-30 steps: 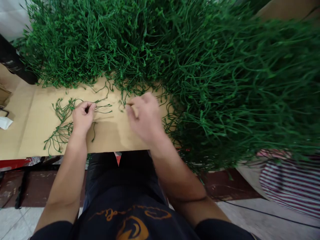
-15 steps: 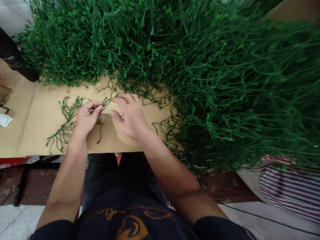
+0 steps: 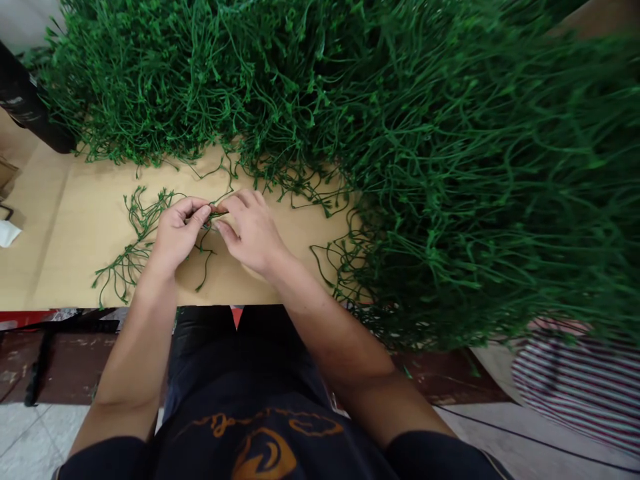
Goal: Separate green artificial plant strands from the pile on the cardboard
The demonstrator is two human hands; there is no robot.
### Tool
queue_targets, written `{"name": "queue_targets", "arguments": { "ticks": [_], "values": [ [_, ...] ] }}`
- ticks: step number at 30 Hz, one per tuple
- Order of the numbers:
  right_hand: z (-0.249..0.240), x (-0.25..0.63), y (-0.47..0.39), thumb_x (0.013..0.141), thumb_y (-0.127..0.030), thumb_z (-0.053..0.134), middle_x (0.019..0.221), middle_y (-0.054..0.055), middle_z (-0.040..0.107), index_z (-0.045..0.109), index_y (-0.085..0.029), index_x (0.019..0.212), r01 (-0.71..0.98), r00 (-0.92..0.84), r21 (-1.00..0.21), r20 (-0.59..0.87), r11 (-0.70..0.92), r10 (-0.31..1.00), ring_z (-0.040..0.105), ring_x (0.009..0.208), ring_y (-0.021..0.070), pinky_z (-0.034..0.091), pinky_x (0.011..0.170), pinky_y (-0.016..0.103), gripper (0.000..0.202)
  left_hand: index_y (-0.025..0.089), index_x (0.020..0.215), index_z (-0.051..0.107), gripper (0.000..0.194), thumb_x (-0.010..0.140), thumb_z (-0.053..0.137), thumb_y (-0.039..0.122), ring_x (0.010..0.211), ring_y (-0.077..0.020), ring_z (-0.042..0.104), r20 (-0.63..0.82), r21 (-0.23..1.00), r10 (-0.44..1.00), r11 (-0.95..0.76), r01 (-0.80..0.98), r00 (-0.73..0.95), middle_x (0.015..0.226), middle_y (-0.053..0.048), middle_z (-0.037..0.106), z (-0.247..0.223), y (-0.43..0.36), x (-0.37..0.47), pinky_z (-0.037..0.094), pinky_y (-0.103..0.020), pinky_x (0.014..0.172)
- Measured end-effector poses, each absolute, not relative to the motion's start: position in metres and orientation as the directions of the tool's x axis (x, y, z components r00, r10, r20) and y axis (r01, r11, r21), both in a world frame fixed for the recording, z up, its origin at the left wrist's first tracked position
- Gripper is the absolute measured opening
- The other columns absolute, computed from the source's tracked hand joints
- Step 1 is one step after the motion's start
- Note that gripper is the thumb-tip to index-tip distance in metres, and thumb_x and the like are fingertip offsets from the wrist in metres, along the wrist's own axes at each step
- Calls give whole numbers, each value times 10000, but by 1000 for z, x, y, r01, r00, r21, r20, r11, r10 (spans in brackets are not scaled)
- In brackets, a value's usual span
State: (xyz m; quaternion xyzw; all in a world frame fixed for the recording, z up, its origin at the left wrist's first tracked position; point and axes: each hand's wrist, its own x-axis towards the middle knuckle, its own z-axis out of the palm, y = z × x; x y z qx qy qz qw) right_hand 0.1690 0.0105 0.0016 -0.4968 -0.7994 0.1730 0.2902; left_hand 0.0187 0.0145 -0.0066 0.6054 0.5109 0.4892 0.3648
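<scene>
My left hand (image 3: pixel 181 230) pinches a thin bunch of green artificial plant stems (image 3: pixel 210 220) between thumb and forefinger. Close against it on the right, my right hand (image 3: pixel 251 227) has its bent fingers closed around the free ends of the same bunch. Where the fingertips meet, the stems are mostly hidden. A few strands hang down below the hands. Left of my left hand, two branching green sprigs (image 3: pixel 131 257) lie on the brown cardboard surface (image 3: pixel 75 233); whether they join the held bunch is hidden by the hand.
A huge heap of green artificial stems (image 3: pixel 300 87) covers the back and right side, spilling over the front edge at right. At far left stand a black cylinder (image 3: pixel 35 107) and a white scrap (image 3: pixel 7 233). Striped fabric (image 3: pixel 575 387) shows at lower right.
My right hand has moved a little left, up to my left fingertips, and its fingers have closed on the stem ends. My left hand keeps its pinch.
</scene>
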Motion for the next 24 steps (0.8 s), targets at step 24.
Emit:
{"name": "queue_targets", "arguments": {
  "ticks": [24],
  "values": [
    [-7,185,6,799,-496,562,804,40,500,548,-180,761,206,-367,-844,402,495,839,487,843,162,431,791,345,319,156,798,616,102,707,583,189,736,-119,543,127,919,991,-129,372,31,764,-3,610,-7,17,17,446,-253,726]
  ]
}}
